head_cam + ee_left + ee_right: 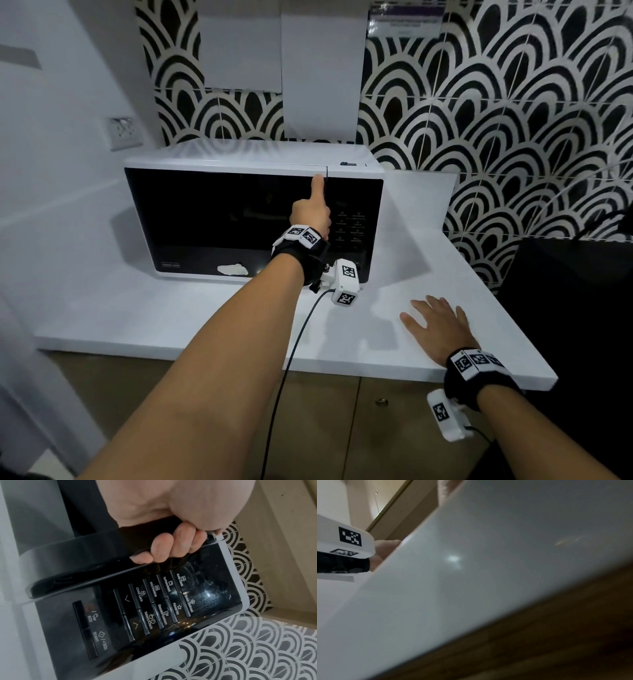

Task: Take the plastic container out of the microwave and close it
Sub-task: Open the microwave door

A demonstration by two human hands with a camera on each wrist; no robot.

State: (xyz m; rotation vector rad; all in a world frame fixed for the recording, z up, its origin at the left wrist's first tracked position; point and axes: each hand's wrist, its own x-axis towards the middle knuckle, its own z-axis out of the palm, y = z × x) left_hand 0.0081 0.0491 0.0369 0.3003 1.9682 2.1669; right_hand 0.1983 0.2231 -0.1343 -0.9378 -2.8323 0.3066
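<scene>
Stood on white counter [178, 318]: white microwave [253, 212] with glossy black door [219, 219], gripped at its right edge and seemingly just ajar, beside black control panel [154, 608]. Plastic container not visible behind dark glass.

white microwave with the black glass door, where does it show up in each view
Head: white microwave sits centre on the white countertop, left hand at its door edge.
Left wrist: its black control panel fills the middle, fingers curled over the door edge.
Right wrist: not in it.
Shared landmark: black-and-white scalloped wall tiles.
</scene>
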